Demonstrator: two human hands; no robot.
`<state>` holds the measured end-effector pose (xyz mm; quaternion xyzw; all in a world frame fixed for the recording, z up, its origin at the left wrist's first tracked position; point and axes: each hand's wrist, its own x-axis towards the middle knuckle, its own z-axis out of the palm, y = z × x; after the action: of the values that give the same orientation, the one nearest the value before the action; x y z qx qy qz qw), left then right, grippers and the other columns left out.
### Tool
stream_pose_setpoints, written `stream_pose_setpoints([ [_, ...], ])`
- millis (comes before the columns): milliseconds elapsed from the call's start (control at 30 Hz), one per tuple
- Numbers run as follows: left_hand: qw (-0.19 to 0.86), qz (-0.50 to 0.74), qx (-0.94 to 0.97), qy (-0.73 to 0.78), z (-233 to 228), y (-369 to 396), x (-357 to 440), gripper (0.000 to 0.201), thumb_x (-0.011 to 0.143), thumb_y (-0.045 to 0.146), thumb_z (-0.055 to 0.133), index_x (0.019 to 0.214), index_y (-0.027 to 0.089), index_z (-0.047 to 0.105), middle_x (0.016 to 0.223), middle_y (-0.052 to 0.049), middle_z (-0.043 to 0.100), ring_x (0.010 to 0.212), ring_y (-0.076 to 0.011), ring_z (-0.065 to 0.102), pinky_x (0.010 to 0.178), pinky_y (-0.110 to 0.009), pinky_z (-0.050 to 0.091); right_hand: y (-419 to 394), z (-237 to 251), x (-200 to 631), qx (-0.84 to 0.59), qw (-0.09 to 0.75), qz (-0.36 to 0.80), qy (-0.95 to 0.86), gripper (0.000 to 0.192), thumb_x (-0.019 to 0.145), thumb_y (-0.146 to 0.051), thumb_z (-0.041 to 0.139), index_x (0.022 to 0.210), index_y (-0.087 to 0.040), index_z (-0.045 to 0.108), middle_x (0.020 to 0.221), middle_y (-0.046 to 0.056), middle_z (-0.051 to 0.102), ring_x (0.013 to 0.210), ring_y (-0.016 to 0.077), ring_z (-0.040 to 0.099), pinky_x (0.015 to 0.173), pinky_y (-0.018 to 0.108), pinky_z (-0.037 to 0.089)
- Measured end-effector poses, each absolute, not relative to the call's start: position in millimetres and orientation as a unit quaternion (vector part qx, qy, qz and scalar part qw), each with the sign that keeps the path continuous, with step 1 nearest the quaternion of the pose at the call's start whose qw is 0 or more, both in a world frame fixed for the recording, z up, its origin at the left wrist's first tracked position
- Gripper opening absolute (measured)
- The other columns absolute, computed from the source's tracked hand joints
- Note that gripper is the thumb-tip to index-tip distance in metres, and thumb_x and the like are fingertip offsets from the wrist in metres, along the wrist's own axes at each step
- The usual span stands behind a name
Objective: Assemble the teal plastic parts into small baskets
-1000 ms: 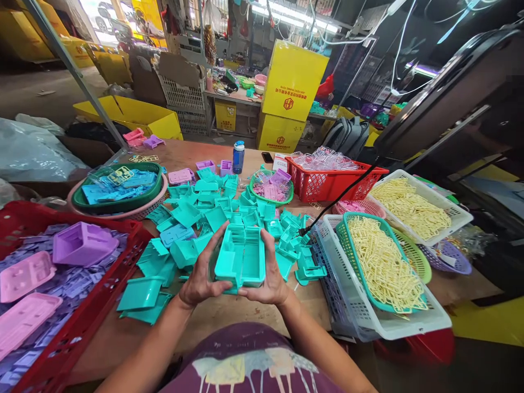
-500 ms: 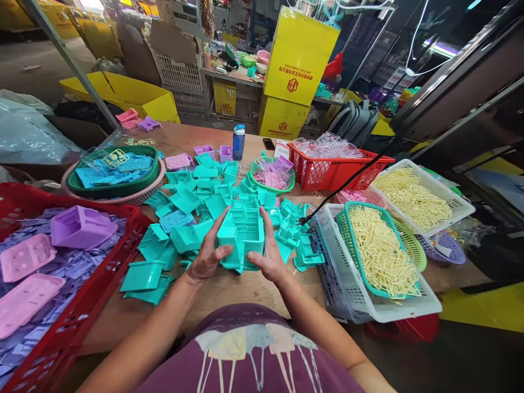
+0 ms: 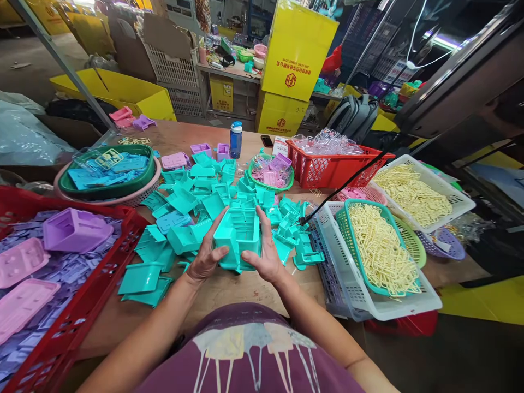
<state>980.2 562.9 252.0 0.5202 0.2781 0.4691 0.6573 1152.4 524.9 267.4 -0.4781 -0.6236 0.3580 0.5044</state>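
Between my two hands is a turquoise plastic box-shaped part [image 3: 237,234], its hollow inside facing up. My left hand [image 3: 207,254] grips its left side, thumb on the near face. On the opposite side my right hand [image 3: 265,251] presses with its palm and fingers, the thumb across the near right corner. Beyond and around the hands spreads a heap of turquoise plastic parts [image 3: 184,199]. One light-blue part [image 3: 174,221] lies among them, left of my left hand. The underside of the held part is hidden.
At left stands a red crate [image 3: 123,240] of purple pieces. Behind it a green basket [image 3: 151,169] holds blue pieces. A blue bottle [image 3: 236,142] stands at the back. On the right are a red basket [image 3: 327,172] and a white crate [image 3: 429,305] with yellow pieces inside.
The view has shifted slightly. My hands keep the same grip on the turquoise box-shaped part, which seems barely turned.
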Motion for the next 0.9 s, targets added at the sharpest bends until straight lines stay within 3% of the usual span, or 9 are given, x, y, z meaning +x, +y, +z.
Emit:
stream_pose_setpoints([
  [333,0.653,0.449,0.55,0.266,252.9,563.8,977.7,0.099,0.071,0.049,0.073,0.157,0.029,0.029,0.159,-0.003,0.039,0.148,-0.039,0.029,0.124,-0.051,0.025,527.5,266.7,1152.5,-0.482,0.516,0.331,-0.627,0.103,0.078,-0.076,0.062,0.158,-0.028,0.018,0.153,0.011,0.03,0.146,0.0326,0.029,0.123,0.052,0.024],
  [600,0.642,0.454,0.545,0.291,234.2,561.6,975.2,0.091,0.076,0.051,0.063,0.157,0.024,0.029,0.15,-0.006,0.051,0.143,-0.0368,0.04,0.123,-0.051,0.027,521.6,264.1,1155.7,-0.485,0.508,0.314,-0.639,0.108,0.074,-0.079,0.062,0.157,-0.025,0.019,0.152,0.014,0.029,0.146,0.0332,0.028,0.122,0.055,0.024],
  [900,0.653,0.441,0.547,0.28,242.6,561.5,978.3,0.098,0.073,0.05,0.066,0.158,0.025,0.025,0.155,-0.007,0.045,0.145,-0.0403,0.035,0.119,-0.053,0.034,520.4,263.8,1156.5,-0.485,0.51,0.298,-0.645,0.105,0.076,-0.078,0.061,0.157,-0.027,0.018,0.151,0.014,0.03,0.145,0.0333,0.03,0.121,0.056,0.026],
])
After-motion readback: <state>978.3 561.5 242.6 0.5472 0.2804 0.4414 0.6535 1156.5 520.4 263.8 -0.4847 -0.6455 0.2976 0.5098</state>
